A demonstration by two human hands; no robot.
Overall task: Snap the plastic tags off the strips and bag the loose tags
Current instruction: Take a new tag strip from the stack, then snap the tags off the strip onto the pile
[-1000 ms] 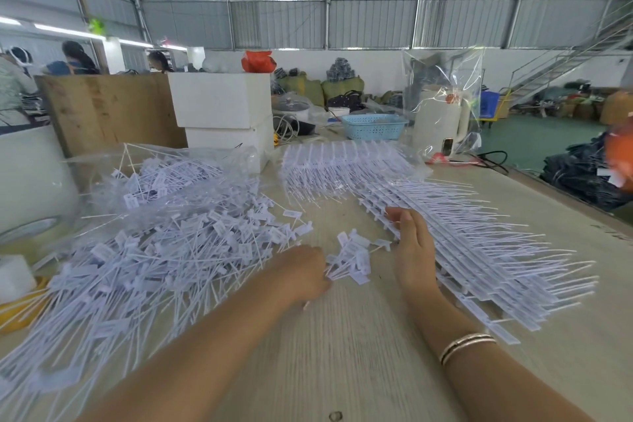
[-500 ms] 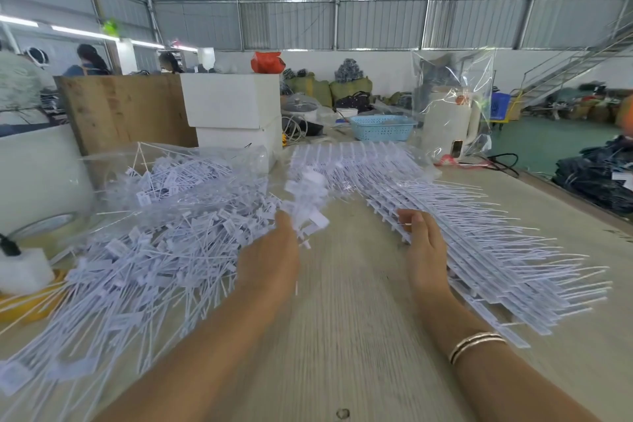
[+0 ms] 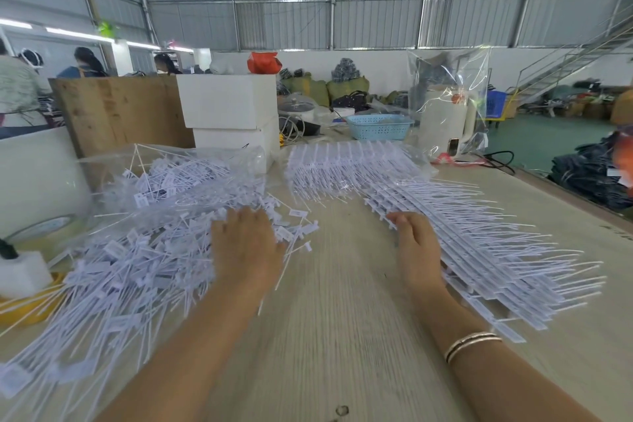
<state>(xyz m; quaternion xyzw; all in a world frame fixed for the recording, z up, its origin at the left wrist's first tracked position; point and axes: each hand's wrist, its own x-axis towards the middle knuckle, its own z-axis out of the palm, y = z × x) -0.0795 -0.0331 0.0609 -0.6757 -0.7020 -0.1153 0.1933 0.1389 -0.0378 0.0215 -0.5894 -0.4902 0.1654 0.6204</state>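
A big heap of loose white plastic tags (image 3: 137, 257) covers the left of the wooden table (image 3: 335, 319). My left hand (image 3: 245, 247) lies on the heap's right edge, palm down, fingers spread and fairly straight. A stack of uncut tag strips (image 3: 496, 250) runs along the right side, with more strips (image 3: 346, 168) behind it. My right hand (image 3: 419, 250) rests against the near left edge of that stack, fingers straight. A clear plastic bag (image 3: 164, 178) holding loose tags lies behind the heap.
Two white boxes (image 3: 229, 116) and a wooden board (image 3: 120, 110) stand at the back left. A blue basket (image 3: 378, 127) and a white appliance in a clear bag (image 3: 448, 113) stand at the back. People work behind, at far left.
My left hand took a small bunch of loose tags from the table's middle, carried it left and now lies flat on the heap. My right hand stayed at the strip stack.
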